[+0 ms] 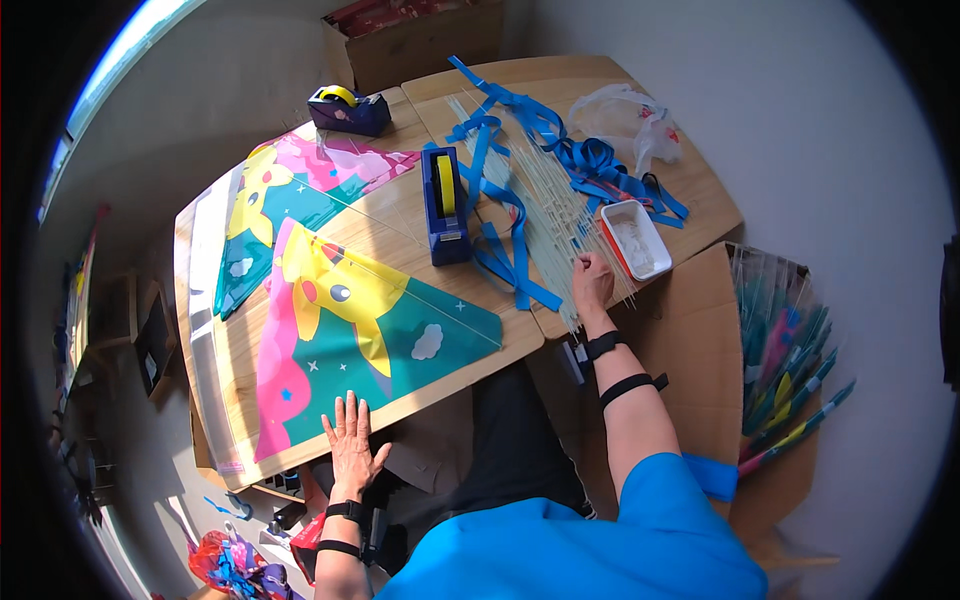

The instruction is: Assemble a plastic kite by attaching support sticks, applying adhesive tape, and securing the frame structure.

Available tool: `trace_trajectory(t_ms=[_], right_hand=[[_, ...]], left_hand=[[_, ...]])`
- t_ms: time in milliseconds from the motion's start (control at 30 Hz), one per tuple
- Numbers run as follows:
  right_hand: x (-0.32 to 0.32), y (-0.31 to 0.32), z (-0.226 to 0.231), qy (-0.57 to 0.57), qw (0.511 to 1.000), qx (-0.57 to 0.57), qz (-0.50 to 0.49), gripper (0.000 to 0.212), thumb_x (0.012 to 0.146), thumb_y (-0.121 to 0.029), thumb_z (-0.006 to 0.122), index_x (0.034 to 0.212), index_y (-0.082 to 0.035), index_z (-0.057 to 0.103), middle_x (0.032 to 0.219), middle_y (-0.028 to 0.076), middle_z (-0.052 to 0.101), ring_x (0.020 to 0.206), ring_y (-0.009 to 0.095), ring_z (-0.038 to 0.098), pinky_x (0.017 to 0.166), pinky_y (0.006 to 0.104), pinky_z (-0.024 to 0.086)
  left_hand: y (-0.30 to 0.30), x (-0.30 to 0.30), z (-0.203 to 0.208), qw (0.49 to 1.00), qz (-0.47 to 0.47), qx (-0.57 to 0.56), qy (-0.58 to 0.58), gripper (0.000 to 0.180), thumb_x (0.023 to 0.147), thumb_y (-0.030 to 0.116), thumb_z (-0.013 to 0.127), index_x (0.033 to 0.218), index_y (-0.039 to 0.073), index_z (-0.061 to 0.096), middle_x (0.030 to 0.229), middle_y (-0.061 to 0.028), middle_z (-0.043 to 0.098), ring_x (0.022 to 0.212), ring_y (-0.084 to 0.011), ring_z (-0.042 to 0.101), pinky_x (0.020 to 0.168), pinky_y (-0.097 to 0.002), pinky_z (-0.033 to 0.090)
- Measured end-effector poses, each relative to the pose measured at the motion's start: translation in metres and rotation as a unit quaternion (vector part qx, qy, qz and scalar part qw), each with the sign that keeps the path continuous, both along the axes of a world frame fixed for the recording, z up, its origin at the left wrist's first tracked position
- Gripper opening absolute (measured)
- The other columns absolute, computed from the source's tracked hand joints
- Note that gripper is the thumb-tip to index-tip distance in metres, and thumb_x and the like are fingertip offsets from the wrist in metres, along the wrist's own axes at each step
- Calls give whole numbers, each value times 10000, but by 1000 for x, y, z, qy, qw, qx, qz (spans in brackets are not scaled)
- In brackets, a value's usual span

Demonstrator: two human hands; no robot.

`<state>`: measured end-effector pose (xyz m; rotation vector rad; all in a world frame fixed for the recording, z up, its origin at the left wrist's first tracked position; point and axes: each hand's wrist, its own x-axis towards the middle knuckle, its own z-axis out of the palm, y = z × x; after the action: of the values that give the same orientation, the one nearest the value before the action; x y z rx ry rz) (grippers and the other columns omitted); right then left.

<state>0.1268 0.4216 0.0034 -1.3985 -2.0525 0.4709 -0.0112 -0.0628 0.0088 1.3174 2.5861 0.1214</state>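
A triangular kite sail (400, 345) in green, pink and yellow, with a cartoon figure, lies spread on the wooden table. My left hand (349, 440) rests flat on its near edge, fingers stretched out. Over the near end of a bundle of thin pale rods (545, 205), my right hand (593, 283) has its fingers pinched together. What sits between those fingertips is too small to make out. Just right of that hand stands a white tub with a red outside (636, 240), holding small clear pieces. A second kite sail (300, 195) lies farther back.
Two dark blue tape dispensers with yellow rolls, one at the centre (445, 205) and one at the back (350, 112), stand on the table. Blue ribbon (590, 160) tangles across the rods near a plastic bag (630, 125). Below right, a cardboard box (690, 340) holds wrapped kites (790, 390).
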Motion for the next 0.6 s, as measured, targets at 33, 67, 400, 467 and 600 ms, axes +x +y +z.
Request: trace_trajectory(t_ms=[33, 67, 400, 467, 600], right_hand=[[1, 6, 3, -37, 998, -42, -17, 127, 821, -164, 641, 868, -51, 675, 888, 165, 679, 839, 356, 651, 727, 450, 514], [0, 9, 4, -68, 996, -55, -28, 138, 818, -175, 640, 863, -51, 681, 888, 170, 683, 849, 360, 655, 731, 454, 519], [3, 25, -6, -109, 993, 37, 29, 206, 867, -180, 542, 790, -26, 655, 852, 198, 674, 822, 386, 648, 695, 491, 508], [1, 20, 3, -85, 996, 37, 6, 165, 867, -157, 554, 828, -9, 615, 840, 184, 664, 797, 388, 633, 706, 496, 494], [2, -6, 35, 92, 987, 98, 89, 114, 862, -86, 601, 920, 6, 569, 816, 128, 643, 658, 309, 605, 644, 423, 491]], left_hand=[[0, 0, 2, 1000, 2, -8, -2, 993, 740, 427, 714, 1512, 95, 185, 1595, -131, 90, 1476, -329, 25, 1168, -553, -29], [1, 0, 3, 1000, 3, -11, -2, 993, 737, 419, 720, 1510, 92, 190, 1594, -131, 93, 1476, -330, 24, 1168, -552, -28], [-1, -2, 7, 999, 0, -43, 12, 999, 739, 452, 704, 1515, 100, 182, 1596, -125, 82, 1476, -325, 31, 1168, -556, 7], [0, 0, 7, 998, -4, -54, 23, 1010, 746, 479, 696, 1518, 97, 169, 1595, -131, 80, 1477, -326, 36, 1169, -552, 19], [-5, 0, 4, 1000, 3, -12, 1, 1027, 763, 524, 679, 1524, 96, 140, 1594, -149, 69, 1476, -331, 30, 1169, -546, 9]])
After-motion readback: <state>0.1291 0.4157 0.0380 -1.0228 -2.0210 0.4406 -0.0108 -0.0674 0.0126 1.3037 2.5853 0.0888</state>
